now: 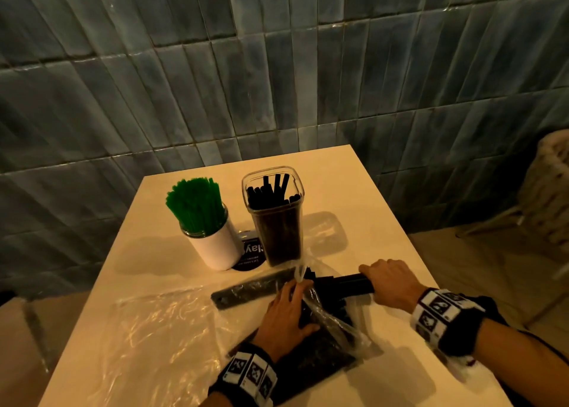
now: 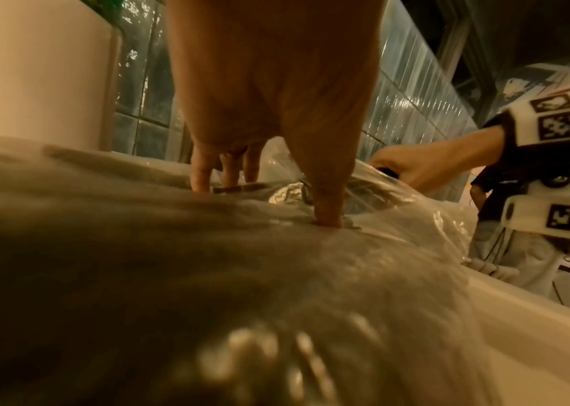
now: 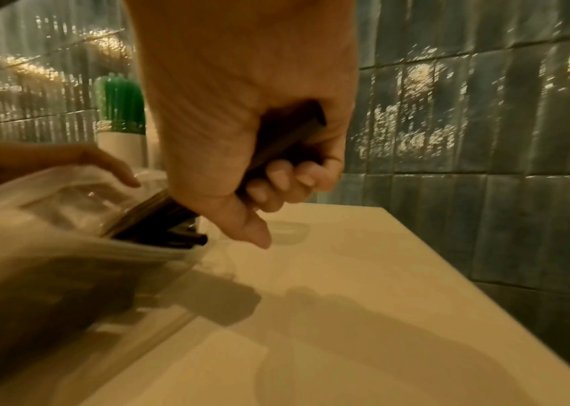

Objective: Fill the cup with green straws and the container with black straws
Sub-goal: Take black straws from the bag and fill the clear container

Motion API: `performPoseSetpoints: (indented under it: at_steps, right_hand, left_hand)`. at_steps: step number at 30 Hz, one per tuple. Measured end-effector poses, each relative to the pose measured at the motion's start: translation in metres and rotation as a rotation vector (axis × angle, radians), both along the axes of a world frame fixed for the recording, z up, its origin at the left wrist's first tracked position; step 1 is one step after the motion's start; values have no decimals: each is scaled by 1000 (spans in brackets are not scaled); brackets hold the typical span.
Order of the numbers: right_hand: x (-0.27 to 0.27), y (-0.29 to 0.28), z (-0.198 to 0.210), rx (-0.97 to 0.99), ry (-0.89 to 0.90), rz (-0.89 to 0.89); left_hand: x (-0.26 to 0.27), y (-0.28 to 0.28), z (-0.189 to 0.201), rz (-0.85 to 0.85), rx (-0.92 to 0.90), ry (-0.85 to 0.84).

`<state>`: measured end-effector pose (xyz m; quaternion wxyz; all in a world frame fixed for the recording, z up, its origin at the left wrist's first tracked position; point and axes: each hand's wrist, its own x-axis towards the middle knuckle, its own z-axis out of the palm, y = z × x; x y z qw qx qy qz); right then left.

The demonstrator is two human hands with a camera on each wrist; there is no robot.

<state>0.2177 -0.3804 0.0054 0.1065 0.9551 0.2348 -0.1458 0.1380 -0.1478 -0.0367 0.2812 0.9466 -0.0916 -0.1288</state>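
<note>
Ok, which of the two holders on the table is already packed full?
The white cup with green straws, left of the clear container. Its straws fill the mouth tightly, while the container's black straws stand loosely with gaps.

Cream table (image 1: 354, 191) against tiled wall. On it: white cup (image 1: 215, 249) of green straws, clear container (image 1: 277, 231) of black straws just beside, black round sticker (image 1: 249, 259) between them, empty clear bag (image 1: 160, 320) flat at left, bag of black straws (image 1: 320, 354) near front edge.
</note>
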Motion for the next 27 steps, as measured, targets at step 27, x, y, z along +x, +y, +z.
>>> performPoseSetpoints:
  at_steps: [27]
  right_hand:
    - [-26, 60, 141, 453, 41, 235]
  left_hand:
    - [0, 1, 47, 220, -77, -401]
